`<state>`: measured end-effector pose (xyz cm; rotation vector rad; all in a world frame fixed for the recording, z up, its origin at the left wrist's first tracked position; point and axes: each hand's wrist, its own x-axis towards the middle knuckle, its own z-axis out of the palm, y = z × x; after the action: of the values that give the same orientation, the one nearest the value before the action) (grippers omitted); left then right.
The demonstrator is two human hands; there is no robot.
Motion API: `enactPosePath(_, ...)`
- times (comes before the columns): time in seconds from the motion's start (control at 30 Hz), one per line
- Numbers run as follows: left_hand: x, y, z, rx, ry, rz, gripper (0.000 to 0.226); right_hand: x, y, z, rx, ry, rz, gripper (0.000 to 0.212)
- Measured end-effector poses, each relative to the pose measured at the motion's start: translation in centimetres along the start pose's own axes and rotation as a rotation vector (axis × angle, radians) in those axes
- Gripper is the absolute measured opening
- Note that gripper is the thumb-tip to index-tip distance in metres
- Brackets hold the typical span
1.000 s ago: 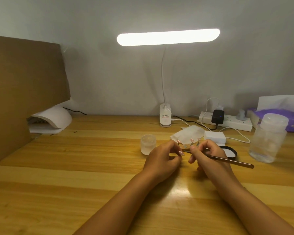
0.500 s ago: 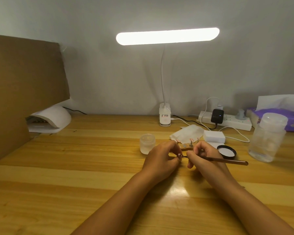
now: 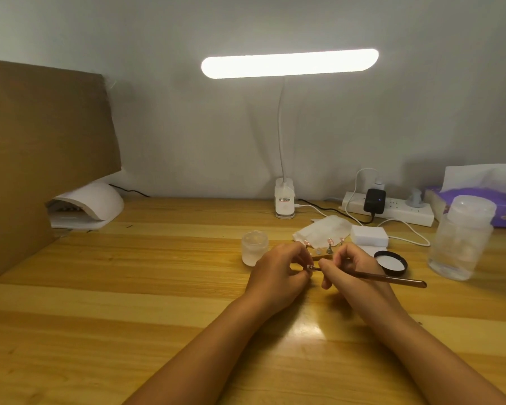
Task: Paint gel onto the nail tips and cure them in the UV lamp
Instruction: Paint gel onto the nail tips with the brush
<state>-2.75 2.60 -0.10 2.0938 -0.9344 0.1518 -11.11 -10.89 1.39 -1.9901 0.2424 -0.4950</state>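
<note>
Right hand (image 3: 351, 267) is gripping the brush (image 3: 392, 278) like a pen, holding its bristle end at a nail tip (image 3: 309, 268) which the left hand (image 3: 278, 273) is pinching. Painting seems to be under way, and curing is waiting: the UV lamp (image 3: 91, 204) is sitting well apart at far left, while more nail tips (image 3: 330, 241) are standing behind the hands near the open gel jar (image 3: 254, 248). Around them the wooden surface (image 3: 129, 287) is carrying a black lid (image 3: 390, 261) and a clear bottle (image 3: 462, 238), with a desk lamp (image 3: 289, 63) glowing against a grey wall.

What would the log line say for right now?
step: painting gel; left hand: pinches nail tip; right hand: holds brush; UV lamp: far left
</note>
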Motion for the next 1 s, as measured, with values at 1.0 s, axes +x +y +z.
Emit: enactPosePath(1.0, 0.01, 0.25, -0.03, -0.034, 0.054, -0.001, 0.012, 0.14, 0.17, -0.17, 0.019, 0.168, 0.01, 0.014)
